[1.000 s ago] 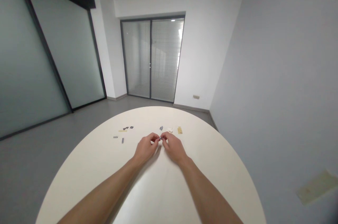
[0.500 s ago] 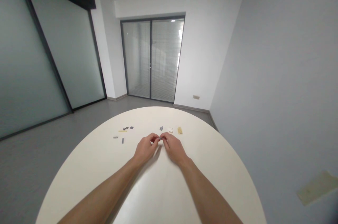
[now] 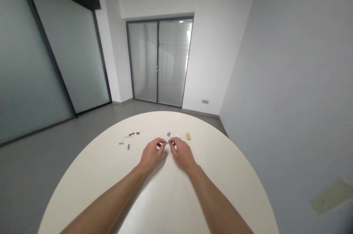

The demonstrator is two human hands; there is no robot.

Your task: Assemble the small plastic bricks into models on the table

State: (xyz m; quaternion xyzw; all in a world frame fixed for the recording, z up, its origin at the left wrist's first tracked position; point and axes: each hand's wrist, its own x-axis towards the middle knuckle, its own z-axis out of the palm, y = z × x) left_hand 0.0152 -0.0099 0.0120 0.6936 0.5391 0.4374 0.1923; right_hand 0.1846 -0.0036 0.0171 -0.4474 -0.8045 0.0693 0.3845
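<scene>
Between my two hands is a small grey piece [image 3: 167, 143], pinched at its left end by my left hand [image 3: 152, 152] and at its right end by my right hand [image 3: 181, 152]. The fingers of both hands are closed, and their tips cover much of the piece, so its exact kind does not show. Just beyond the fingertips another small grey piece [image 3: 168, 134] lies on the white round table [image 3: 150, 204]. White pieces [image 3: 178, 135] lie partly hidden behind my right hand, with a yellow piece [image 3: 188, 136] to their right.
Left of my hands lie several small dark pieces [image 3: 131, 134], a thin yellow strip [image 3: 128, 137] and two grey pieces, one flat [image 3: 121, 143] and one pointing toward me [image 3: 128, 147]. A wall [image 3: 298, 90] runs along the right. Glass doors [image 3: 158, 61] stand beyond the table.
My fingertips have moved slightly apart, and more of the grey piece shows between them. My right hand now covers more of the white pieces. The other pieces lie as before.
</scene>
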